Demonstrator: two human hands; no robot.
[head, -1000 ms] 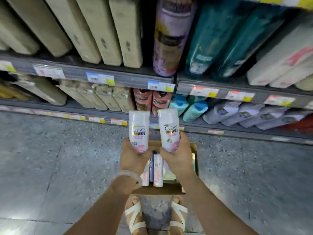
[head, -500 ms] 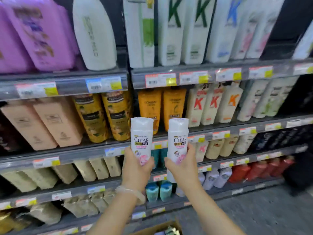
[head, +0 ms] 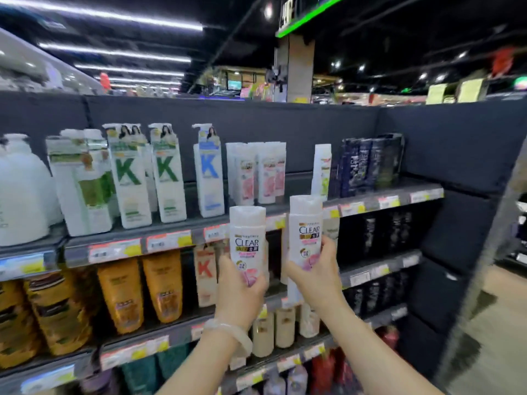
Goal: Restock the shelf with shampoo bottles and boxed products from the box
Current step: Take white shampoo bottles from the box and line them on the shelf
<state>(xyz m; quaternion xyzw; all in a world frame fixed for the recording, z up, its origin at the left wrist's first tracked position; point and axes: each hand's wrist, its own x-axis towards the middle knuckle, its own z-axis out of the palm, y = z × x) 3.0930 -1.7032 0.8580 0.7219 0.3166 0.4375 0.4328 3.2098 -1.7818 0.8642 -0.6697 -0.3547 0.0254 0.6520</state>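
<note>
My left hand [head: 238, 292] grips a white and pink CLEAR shampoo bottle [head: 247, 240], held upright. My right hand [head: 316, 276] holds a second identical CLEAR bottle [head: 305, 223] a little higher. Both bottles are raised in front of the top shelf's edge [head: 171, 242]. On that shelf, just behind them, stands a row of matching white and pink bottles [head: 256, 173], with a gap to their right before a single white bottle [head: 322, 169]. The box is out of view.
White K bottles [head: 165, 172] and a large white jug [head: 22, 192] fill the top shelf's left. Dark bottles [head: 368, 163] stand at its right end. Orange bottles [head: 142, 289] sit one shelf lower. The shelf unit's dark side panel [head: 456, 223] closes the right.
The view has swung up from the floor and box to the top shelf. Both hands have lifted the two bottles from over the box to top shelf height.
</note>
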